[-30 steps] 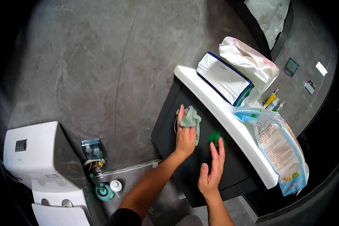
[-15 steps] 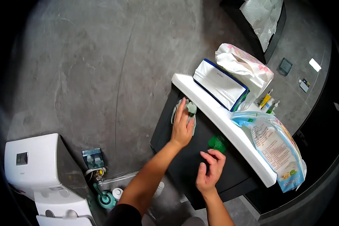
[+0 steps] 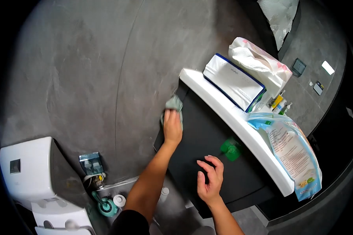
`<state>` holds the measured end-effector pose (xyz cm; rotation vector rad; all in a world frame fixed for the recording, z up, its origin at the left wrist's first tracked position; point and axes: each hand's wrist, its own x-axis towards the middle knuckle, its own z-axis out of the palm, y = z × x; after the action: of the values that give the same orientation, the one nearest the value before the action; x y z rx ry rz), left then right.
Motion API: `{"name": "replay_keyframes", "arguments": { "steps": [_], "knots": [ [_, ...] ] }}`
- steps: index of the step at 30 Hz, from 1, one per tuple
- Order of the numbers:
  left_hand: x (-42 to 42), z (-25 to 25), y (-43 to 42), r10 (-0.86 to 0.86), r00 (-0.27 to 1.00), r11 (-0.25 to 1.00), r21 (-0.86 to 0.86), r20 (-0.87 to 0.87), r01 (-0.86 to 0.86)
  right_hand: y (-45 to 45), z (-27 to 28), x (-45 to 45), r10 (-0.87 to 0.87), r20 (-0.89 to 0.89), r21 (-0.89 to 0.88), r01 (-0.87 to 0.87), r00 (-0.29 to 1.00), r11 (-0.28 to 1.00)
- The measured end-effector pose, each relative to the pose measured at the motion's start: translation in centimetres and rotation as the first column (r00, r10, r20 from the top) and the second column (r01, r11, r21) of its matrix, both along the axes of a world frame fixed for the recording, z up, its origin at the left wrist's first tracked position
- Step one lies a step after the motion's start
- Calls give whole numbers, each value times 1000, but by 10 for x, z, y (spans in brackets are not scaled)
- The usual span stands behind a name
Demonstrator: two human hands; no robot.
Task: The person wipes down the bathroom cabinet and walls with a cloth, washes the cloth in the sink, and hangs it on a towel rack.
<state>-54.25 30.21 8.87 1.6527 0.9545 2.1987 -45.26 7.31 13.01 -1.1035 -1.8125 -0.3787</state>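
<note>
My left hand (image 3: 172,128) presses on a pale green-grey cloth (image 3: 174,103), its fingers bent over it. The cloth lies bunched at the left edge of the dark cabinet (image 3: 196,125), beside the grey wall; the hand is slightly blurred. My right hand (image 3: 211,181) hovers in front of the cabinet's dark face with fingers half curled and apart, holding nothing. A bright green patch or object (image 3: 231,149) shows on the dark front, right of and above that hand; I cannot tell its kind.
Along the white washbasin edge (image 3: 235,129) stand tissue packs (image 3: 235,81), small bottles (image 3: 279,102) and a blue-and-white plastic bag (image 3: 292,152). A white toilet (image 3: 27,168) is at the lower left, near a wall socket (image 3: 91,163) and a teal brush holder (image 3: 107,207).
My left hand has moved left with the cloth, from the cabinet's dark front to its edge by the wall. My right hand has shifted slightly left. The view has moved a little.
</note>
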Motion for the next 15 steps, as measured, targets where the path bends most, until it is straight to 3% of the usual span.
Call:
{"name": "replay_keyframes", "arguments": {
  "steps": [1,3,6,8,10,13,15],
  "knots": [
    [7,-37,-5,86,996,996,2,7,-86,1,-4,0,-6,4,-10,6,1000,1000],
    [8,-108,-35,-44,999,970,-239,-2,43,5,-10,4,4,31,-9,-4,1000,1000],
    [26,-138,-62,-9,993,953,-300,115,44,2,-1,-1,17,-30,-28,-18,999,999],
    [30,-72,-77,-186,979,951,-236,79,200,1,-3,1,12,-34,-43,-14,999,999],
    [24,18,-85,-255,964,933,244,-71,265,-1,-2,1,34,-63,-30,-36,997,999],
    [26,29,-87,-197,978,947,245,-72,209,-16,7,2,29,-129,-11,-31,991,999],
    [38,-19,-105,-174,985,982,75,-16,175,-30,9,7,-10,-87,-33,7,996,999]
  ]
}}
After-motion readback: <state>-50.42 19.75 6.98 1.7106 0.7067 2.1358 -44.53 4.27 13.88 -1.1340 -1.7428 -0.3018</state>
